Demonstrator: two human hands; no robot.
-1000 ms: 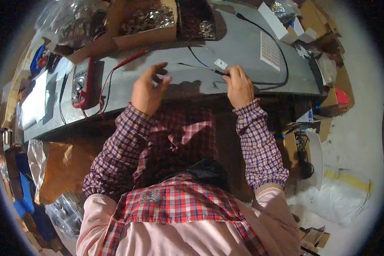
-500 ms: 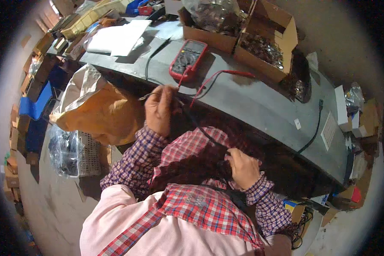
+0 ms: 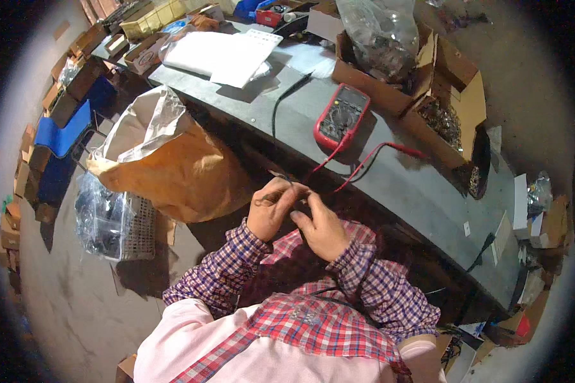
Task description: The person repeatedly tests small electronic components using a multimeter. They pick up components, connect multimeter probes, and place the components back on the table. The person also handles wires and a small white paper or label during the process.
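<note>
Much of the cable (image 3: pixel 280 175) hides behind left hand (image 3: pixel 269 212) and right hand (image 3: pixel 326 233).

I get a moderately bright view, black at both sides, with straight edges bowing. The paper (image 3: pixel 217 56) glares white; the meter (image 3: pixel 342 117) casts its shadow rightward. Under the bench (image 3: pixel 393 182) it's gloomy, and I can't resolve detail between left hand (image 3: pixel 276 207) and right hand (image 3: pixel 326 231).
</note>
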